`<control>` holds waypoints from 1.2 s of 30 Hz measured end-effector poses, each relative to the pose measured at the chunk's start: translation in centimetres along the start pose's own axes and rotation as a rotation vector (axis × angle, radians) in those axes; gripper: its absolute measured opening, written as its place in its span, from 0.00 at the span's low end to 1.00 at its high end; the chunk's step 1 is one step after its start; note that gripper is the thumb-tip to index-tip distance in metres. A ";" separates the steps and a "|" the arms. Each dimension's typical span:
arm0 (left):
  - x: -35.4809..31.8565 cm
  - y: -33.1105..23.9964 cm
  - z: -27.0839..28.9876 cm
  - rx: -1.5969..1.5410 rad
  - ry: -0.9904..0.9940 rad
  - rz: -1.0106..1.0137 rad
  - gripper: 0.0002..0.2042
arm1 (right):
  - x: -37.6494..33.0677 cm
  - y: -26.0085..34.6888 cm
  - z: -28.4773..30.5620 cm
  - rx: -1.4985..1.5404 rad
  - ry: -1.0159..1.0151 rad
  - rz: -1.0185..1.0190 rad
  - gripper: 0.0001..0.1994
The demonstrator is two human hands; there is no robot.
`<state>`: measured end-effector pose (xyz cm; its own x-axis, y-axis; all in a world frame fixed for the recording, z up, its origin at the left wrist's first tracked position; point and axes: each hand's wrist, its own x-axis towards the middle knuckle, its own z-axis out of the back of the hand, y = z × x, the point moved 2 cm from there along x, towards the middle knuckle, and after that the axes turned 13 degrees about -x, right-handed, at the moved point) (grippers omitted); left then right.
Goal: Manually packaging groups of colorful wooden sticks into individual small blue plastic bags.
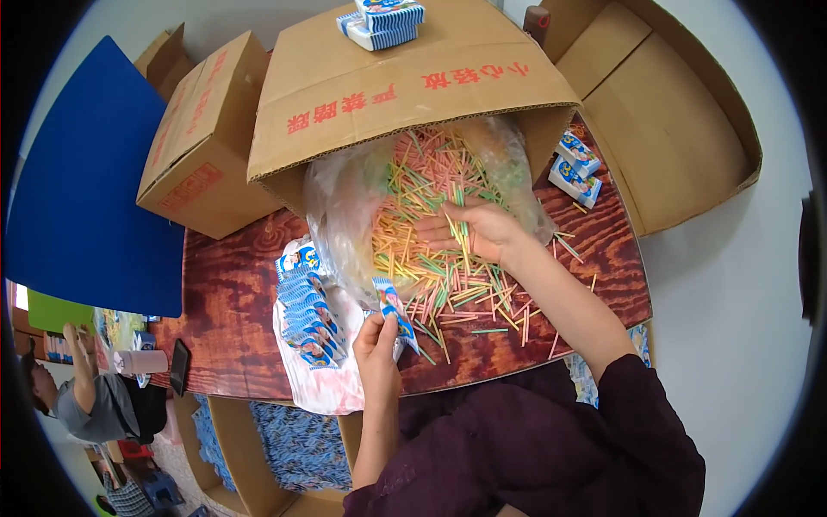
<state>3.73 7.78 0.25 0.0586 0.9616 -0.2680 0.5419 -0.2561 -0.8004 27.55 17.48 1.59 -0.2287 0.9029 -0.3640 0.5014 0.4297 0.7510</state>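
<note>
Between the thumb and fingers of my left hand (377, 343) is a small blue-and-white packet (394, 312), held upright. Beside it, a row of similar packets (306, 314) lies on a white and pink cloth (332, 386). My right hand (487, 231) is palm up in the heap, fingers stretched out, with several thin coloured sticks (463, 234) lying across the palm under the thumb. Pink, yellow and green sticks (431, 172) spill from a clear plastic bag (336, 211) inside a cardboard box tipped on its side (345, 73).
Two packets (575, 172) lie right of the tipped box; more packets (379, 26) sit on top. Another carton (207, 129) stands left, and an open one (668, 121) right. Below the table edge, a box (250, 457) holds many blue packets. A person (95, 401) works at far left.
</note>
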 end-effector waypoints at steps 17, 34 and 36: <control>4.8 0.5 -4.7 0.202 0.407 0.066 0.08 | -5.9 -8.8 -3.3 0.263 0.515 -0.287 0.10; -0.9 3.8 -2.0 -0.634 0.238 0.204 0.11 | -8.3 -8.3 -6.3 -0.220 -0.115 0.329 0.07; -0.9 4.5 -2.4 -0.910 0.202 0.424 0.11 | -7.5 -7.5 -7.9 -0.106 -0.176 0.471 0.06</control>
<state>8.11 6.00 -1.82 0.4876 0.8297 -0.2717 0.8701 -0.4876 0.0724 18.93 7.53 3.01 0.1503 0.9872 -0.0528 0.4271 -0.0167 0.9040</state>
